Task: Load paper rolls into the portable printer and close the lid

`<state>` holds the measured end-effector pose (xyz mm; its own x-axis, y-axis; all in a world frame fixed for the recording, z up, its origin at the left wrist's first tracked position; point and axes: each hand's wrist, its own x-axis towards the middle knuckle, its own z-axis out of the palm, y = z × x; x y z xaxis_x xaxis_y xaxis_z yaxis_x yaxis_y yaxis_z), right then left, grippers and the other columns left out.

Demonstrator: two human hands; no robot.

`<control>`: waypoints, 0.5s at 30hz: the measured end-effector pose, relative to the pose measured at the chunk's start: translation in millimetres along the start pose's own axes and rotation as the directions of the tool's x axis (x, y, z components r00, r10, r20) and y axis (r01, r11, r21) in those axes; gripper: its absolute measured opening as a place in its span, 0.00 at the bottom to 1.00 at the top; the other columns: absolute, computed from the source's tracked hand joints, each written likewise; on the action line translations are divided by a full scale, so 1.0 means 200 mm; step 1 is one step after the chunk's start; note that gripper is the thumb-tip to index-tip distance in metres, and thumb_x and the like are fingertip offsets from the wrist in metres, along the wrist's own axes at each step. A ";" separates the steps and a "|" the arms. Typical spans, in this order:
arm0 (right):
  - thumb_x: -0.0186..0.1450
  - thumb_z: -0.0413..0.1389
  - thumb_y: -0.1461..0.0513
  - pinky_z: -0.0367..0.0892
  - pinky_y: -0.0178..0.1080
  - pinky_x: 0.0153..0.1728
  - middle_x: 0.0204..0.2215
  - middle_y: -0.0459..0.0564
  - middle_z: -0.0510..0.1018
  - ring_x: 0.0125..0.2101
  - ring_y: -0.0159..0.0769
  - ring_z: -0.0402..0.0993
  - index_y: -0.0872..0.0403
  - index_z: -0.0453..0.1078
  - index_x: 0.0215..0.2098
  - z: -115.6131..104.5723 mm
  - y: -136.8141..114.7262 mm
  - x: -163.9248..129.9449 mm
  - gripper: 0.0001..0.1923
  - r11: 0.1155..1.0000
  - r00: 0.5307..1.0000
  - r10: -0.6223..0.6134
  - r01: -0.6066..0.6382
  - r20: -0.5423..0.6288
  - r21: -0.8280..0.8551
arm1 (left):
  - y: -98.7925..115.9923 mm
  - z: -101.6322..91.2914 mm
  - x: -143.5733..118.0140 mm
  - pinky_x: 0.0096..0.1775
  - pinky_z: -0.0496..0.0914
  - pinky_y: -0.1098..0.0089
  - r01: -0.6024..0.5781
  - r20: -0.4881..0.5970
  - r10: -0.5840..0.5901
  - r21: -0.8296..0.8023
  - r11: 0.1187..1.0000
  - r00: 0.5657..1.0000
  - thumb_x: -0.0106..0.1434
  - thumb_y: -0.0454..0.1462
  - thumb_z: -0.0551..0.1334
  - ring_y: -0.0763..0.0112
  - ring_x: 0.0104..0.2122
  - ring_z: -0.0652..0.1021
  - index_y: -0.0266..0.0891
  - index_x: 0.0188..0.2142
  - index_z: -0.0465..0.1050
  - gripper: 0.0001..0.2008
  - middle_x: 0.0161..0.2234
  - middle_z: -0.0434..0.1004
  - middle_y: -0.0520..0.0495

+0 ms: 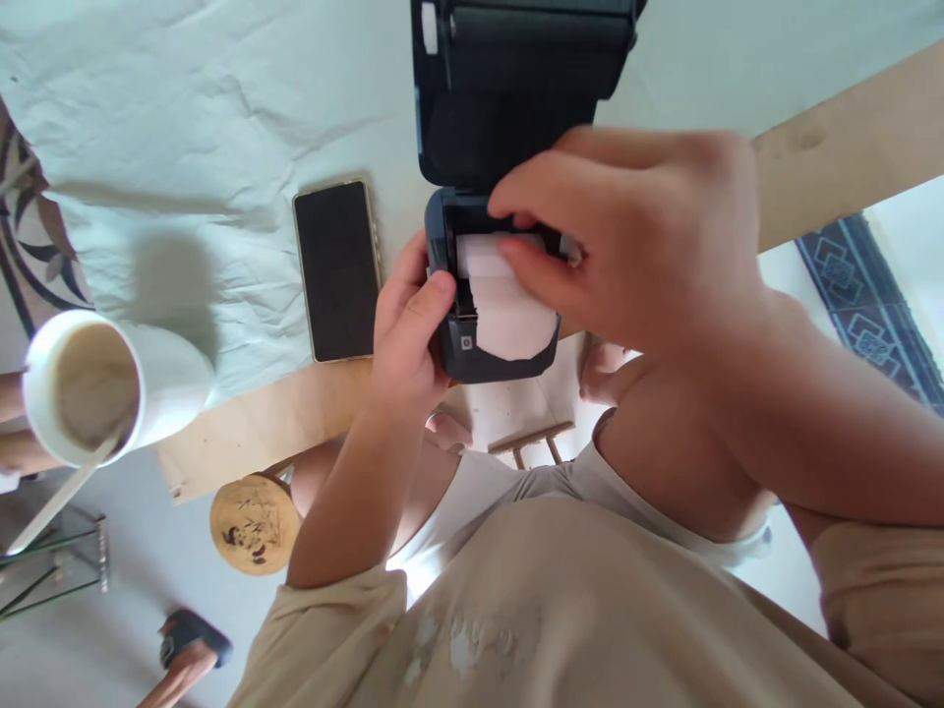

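White paper roll (479, 257) in the open black printer (463, 366), at the table edge (295, 401), so hold it steady with the left hand (407, 334) clamped on its side. Go gently with the right hand (649, 236), thumb and forefinger apart (too blurry to tell if touching paper), and leave the loose end (516, 329) straight.

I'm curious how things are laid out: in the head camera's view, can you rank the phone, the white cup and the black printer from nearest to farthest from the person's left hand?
1. Black printer: nearest, held in the left hand.
2. Phone: just to the left of that hand.
3. White cup: farthest, well left, beyond the phone.
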<state>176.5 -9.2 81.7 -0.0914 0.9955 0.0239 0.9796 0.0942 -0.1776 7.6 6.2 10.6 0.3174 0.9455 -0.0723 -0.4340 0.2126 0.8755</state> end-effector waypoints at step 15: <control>0.56 0.67 0.52 0.57 0.36 0.19 0.34 0.42 0.78 0.26 0.30 0.74 0.46 0.70 0.39 -0.07 0.17 -0.09 0.16 0.606 0.998 -0.014 0.051 -0.053 0.794 | -0.02 -0.04 -0.01 0.41 0.78 0.73 0.058 -0.040 -0.060 -0.034 0.998 0.997 0.66 0.44 0.67 0.72 0.39 0.82 0.42 0.43 0.79 0.10 0.33 0.79 0.54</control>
<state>214.9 -23.0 89.2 -0.0955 0.9923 0.0788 0.4465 0.1134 -0.8876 1.5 5.7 3.4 0.3090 0.9402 -0.1434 -0.4435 0.2759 0.8528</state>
